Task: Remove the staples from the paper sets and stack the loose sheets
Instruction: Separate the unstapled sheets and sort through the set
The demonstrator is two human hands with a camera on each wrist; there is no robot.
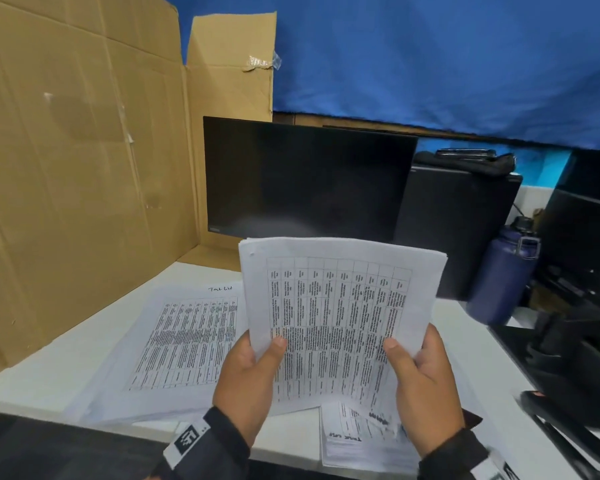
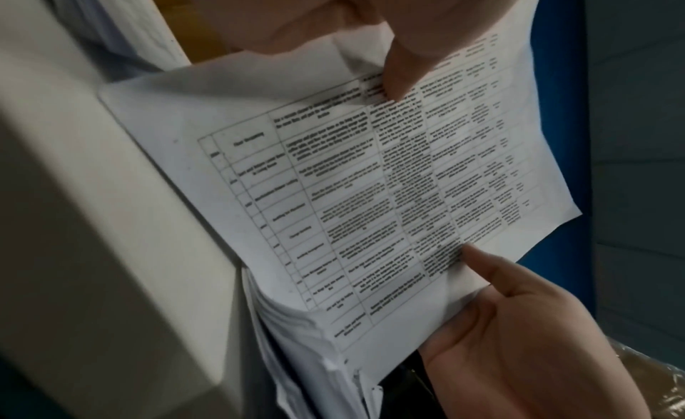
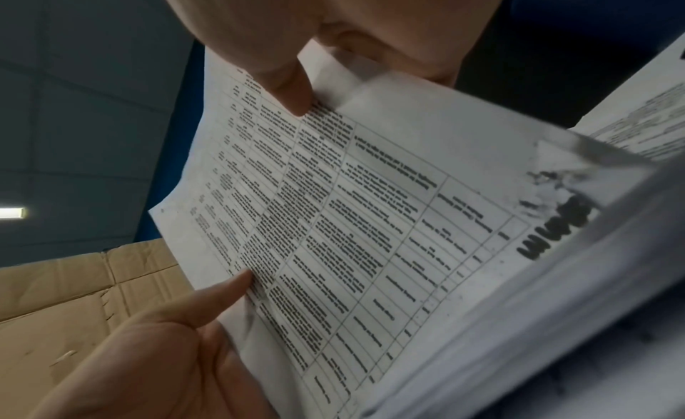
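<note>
White paper in the hands: a paper set point(image 1: 340, 306) printed with a table is held up above the desk point(image 1: 49, 368), in front of the dark monitor point(image 1: 305, 178), its top edge tilted away from the wearer.
Left hand: the left hand point(image 1: 246, 379) is closed on the set's lower left edge, thumb point(image 1: 274, 348) pressed on the printed face, the other fingers hidden behind the sheets.
Right hand: the right hand point(image 1: 423, 382) is closed on the lower right edge in the same way, thumb point(image 1: 395, 351) on the front; in the left wrist view that thumb tip point(image 2: 472, 254) is seen lying on the table's bottom rows.
Staple: a small dark mark is seen near the set's upper left corner point(image 1: 252, 252); whether it is a staple cannot be told, the spot being too small.
Corner nearest the wearer: in the right wrist view the sheets' near corner point(image 3: 556, 176) appears crumpled and smudged with black.
Stack on desk: a broad stack of printed sheets point(image 1: 174, 344) lies flat to the left of the hands, with handwriting at its top edge.
Second pile: more printed sheets point(image 1: 357, 441) lie under the right wrist, at the desk's near edge.
Surroundings: cardboard point(image 1: 84, 150) is stood along the left; a dark blue bottle point(image 1: 506, 278) is placed to the right of the monitor.
</note>
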